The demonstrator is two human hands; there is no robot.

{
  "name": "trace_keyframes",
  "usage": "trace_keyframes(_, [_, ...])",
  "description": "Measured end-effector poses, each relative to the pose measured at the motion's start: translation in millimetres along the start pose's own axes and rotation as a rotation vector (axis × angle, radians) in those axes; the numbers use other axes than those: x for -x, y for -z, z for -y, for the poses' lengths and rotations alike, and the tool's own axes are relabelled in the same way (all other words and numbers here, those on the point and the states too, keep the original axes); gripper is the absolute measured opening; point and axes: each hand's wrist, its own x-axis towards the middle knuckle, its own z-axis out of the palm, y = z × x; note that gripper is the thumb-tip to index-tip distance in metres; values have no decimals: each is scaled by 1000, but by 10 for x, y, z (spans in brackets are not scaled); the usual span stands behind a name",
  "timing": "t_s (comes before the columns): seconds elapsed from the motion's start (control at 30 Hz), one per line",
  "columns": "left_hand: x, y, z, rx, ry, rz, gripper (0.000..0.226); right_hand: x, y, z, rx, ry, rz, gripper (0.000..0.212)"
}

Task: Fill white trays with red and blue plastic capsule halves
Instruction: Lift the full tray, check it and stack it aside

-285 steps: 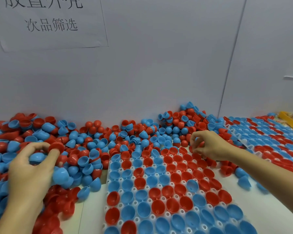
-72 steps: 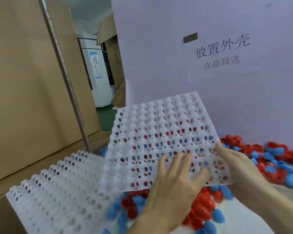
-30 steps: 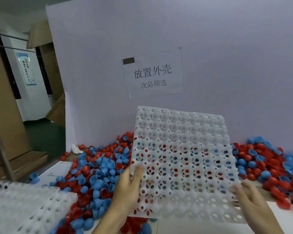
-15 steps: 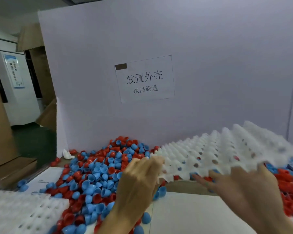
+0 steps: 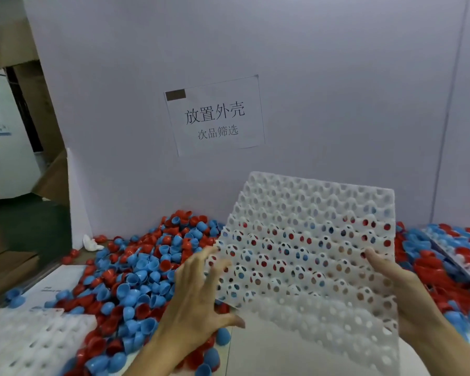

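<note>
Backboard (image 5: 337, 90): pale wall at twelve o'clock, paper sign (image 5: 215, 115) taped on it.
Loose halves (image 5: 136, 270): red and blue heap at nine o'clock, against the backboard.
Empty tray (image 5: 310, 256): white, tilted up at four o'clock, no capsules in it.
Left hand (image 5: 198, 302): fingers spread wide, fingertips at the tray's left edge.
Right hand (image 5: 407, 291): behind the tray's right side; grip cannot be told.
Filled tray (image 5: 461, 245): three o'clock, flat.
</note>
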Motion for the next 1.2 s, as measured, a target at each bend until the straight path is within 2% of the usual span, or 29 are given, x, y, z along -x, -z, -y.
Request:
trace_keyframes(0.03, [4,40,2,198,201,76,105,-18,-3,28,-46,15,-13,36])
trace_keyframes(0.1, [-9,69,-7,588,510,-2,107,73,35,-11,-108,28,12,22])
trace_keyframes(0.17, [-79,109,-31,1019,816,-57,95,48,31,-15,-137,24,8,21])
trace_keyframes(0.23, [-152,159,-48,1407,967,-32,74,10,25,-35,-135,1,40,36])
trace_keyframes(0.33, [-164,205,-34,1605,990,-1,60,-6,18,-49,-147,-31,49,44])
trace_keyframes(0.43, [-150,224,-8,1683,919,10,49,-16,14,-25,-140,-35,64,46])
trace_keyframes(0.6, [-126,215,32,1684,857,43,35,79,-100,73,-22,15,-18,25])
trace_keyframes(0.73, [-113,193,42,1713,854,26,43,74,-110,102,-21,30,-11,13])
trace_keyframes(0.87, [-110,146,66,1674,840,49,49,54,-76,101,9,9,42,28])
trace_keyframes(1.03, [-50,102,111,1572,817,46,57,-86,13,103,14,-17,113,33])
trace_keyframes(1.13, [10,73,118,1470,793,11,63,-155,-5,71,302,104,-41,48])
trace_keyframes(1.2, [25,67,51,1398,720,-6,53,-155,-71,38,610,148,-214,66])
